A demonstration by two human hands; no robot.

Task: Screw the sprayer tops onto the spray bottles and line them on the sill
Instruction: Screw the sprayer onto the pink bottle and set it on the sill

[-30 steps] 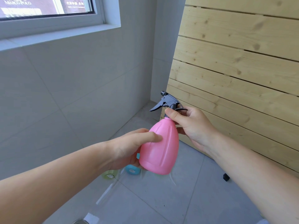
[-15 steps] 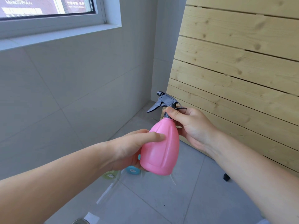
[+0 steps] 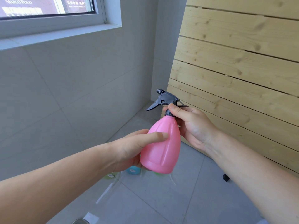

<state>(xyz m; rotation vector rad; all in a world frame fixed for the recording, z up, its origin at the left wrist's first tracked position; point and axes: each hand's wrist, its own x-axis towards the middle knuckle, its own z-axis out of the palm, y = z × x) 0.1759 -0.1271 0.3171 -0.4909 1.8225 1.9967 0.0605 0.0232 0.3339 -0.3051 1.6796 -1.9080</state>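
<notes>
A pink spray bottle (image 3: 163, 146) is held in the air in front of me, tilted slightly to the right. My left hand (image 3: 132, 147) wraps around its belly from the left. A black sprayer top (image 3: 165, 99) sits on the bottle's neck, its nozzle and trigger pointing left. My right hand (image 3: 192, 125) pinches the black collar at the neck with thumb and fingers. The white window sill (image 3: 61, 33) runs along the upper left, with nothing on the part I see.
On the grey tiled floor below the bottle lie a blue item (image 3: 133, 170) and a green item (image 3: 110, 176), partly hidden by my left hand. A slatted wooden panel (image 3: 239, 65) leans at the right. A small black piece (image 3: 226, 177) lies by its foot.
The sprayer top has turned on the neck, its nozzle swinging up and left. My right thumb has shifted on the collar. The bottle has stayed in about the same place.
</notes>
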